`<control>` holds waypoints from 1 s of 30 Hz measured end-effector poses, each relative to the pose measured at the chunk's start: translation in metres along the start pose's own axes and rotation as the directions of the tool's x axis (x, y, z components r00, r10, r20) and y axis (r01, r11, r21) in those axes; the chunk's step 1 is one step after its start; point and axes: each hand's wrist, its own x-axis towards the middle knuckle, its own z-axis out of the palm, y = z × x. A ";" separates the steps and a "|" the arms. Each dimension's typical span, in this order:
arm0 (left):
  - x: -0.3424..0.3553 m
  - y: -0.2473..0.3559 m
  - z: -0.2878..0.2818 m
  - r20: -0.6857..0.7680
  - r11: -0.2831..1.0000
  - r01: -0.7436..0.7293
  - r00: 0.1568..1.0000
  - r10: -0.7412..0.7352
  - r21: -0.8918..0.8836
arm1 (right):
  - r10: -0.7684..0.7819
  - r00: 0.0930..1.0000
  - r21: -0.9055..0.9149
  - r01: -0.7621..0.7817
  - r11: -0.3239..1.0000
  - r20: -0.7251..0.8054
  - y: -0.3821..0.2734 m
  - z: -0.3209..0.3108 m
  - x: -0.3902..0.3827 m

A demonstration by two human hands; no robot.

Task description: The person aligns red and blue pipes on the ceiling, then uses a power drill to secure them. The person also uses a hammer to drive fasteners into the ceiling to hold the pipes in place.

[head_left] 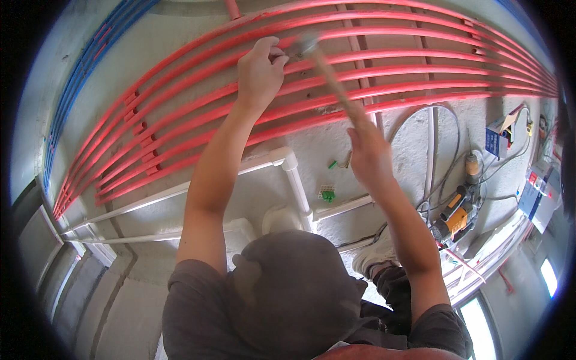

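My right hand [370, 153] grips the wooden handle of a hammer [336, 85]. The hammer's head, smeared by motion, is just right of my left fingertips. My left hand [259, 72] is raised over a bank of long red pipes [348, 77] that run side by side across the view. Its thumb and fingers are pinched together near the pipes; whatever they hold is too small to make out. Both my forearms reach up from the lower edge.
White pipes [290, 168] with elbows run below the red ones. Small green pieces [327, 195] lie near them. To the right are an orange and black power drill [457, 211], a looping grey cable [459, 129] and an open blue box [497, 141]. Blue pipes [75, 102] curve at upper left.
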 end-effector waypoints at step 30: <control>-0.039 0.026 -0.003 0.046 0.986 -0.089 0.994 0.096 -0.138 | 0.259 0.966 0.237 -0.256 0.937 0.016 -0.005 -0.037 -0.025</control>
